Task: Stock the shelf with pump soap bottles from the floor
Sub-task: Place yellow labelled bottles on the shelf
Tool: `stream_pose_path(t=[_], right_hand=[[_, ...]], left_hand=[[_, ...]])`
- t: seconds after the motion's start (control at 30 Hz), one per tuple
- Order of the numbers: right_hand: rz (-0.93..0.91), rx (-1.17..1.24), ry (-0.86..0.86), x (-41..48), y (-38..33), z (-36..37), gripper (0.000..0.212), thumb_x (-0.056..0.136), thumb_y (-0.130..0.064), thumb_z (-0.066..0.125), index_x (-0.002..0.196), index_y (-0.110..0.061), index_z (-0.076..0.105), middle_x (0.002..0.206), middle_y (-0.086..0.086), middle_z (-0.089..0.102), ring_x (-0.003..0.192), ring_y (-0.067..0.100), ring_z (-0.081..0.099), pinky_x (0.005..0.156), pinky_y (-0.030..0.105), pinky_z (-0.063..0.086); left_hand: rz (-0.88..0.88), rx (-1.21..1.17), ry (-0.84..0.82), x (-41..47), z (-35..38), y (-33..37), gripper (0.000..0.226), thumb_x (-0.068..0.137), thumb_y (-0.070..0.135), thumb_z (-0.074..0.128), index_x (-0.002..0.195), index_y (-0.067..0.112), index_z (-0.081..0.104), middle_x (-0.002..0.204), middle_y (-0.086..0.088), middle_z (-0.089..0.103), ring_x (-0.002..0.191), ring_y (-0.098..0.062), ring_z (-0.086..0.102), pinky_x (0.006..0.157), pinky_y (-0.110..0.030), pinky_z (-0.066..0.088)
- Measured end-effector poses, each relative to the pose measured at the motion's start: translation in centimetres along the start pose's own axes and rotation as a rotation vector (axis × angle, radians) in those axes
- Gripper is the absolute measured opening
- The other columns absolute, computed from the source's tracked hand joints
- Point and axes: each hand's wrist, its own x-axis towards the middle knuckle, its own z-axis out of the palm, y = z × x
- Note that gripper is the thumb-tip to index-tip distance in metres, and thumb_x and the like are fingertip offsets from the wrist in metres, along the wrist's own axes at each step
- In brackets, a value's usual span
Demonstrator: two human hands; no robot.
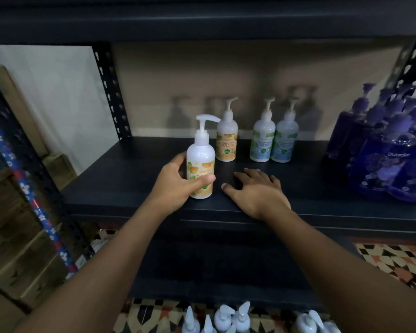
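Fingers of the left hand gripped the near bottle, likely steadying it; the right hand lay flat, relaxed, on the shelf.

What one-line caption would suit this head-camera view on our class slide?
Left hand grips an orange-label pump bottle on the dark shelf while the right hand rests flat beside it.
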Motion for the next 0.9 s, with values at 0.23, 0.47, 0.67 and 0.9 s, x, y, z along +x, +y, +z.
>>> stream_pose_path(t=[0.23, 0.47, 0.67, 0.9], right_hand=[[0.007, -0.008, -0.009, 0.0, -0.1, -0.1, 0.076, 0.093, -0.075, 0.025, 0.155, -0.033, 0.032, 0.167, -0.003, 0.021, 0.154, 0.022, 0.014, 0.124, 0.050, 0.009], [0.009, -0.011, -0.015, 0.1, -0.1, 0.0, 0.075, 0.093, -0.075, 0.025, 0.156, -0.034, 0.031, 0.167, -0.004, 0.021, 0.154, 0.021, 0.013, 0.124, 0.050, 0.008], [-0.002, 0.002, -0.012, 0.2, 0.0, 0.1, 0.074, 0.094, -0.074, 0.025, 0.156, -0.033, 0.030, 0.167, -0.004, 0.019, 0.155, 0.020, 0.011, 0.124, 0.048, 0.007], [0.000, 0.004, -0.023, 0.3, 0.0, 0.1, 0.074, 0.094, -0.073, 0.025, 0.157, -0.033, 0.029, 0.168, -0.005, 0.017, 0.155, 0.020, 0.008, 0.124, 0.048, 0.005]], left_hand=[[-0.052, 0.187, -0.029, -0.3, -0.3, -1.1, 0.082, 0.058, 0.046, 0.095, 0.126, 0.027, 0.054, 0.117, 0.014, 0.065, 0.106, -0.004, 0.065, 0.089, -0.025, 0.054], [-0.066, 0.239, 0.022, 3.2, -0.1, -2.1, 0.066, 0.072, 0.030, 0.091, 0.126, 0.019, 0.056, 0.118, 0.006, 0.066, 0.102, -0.010, 0.065, 0.092, -0.027, 0.053], [-0.077, 0.346, 0.071, 8.2, 1.2, -3.1, 0.061, 0.079, 0.029, 0.086, 0.131, 0.013, 0.058, 0.131, -0.004, 0.068, 0.117, -0.020, 0.065, 0.102, -0.033, 0.050], [-0.065, 0.373, 0.129, 10.7, 2.5, -3.4, 0.053, 0.084, 0.029, 0.081, 0.129, 0.008, 0.061, 0.129, -0.010, 0.068, 0.119, -0.026, 0.063, 0.094, -0.029, 0.046]])
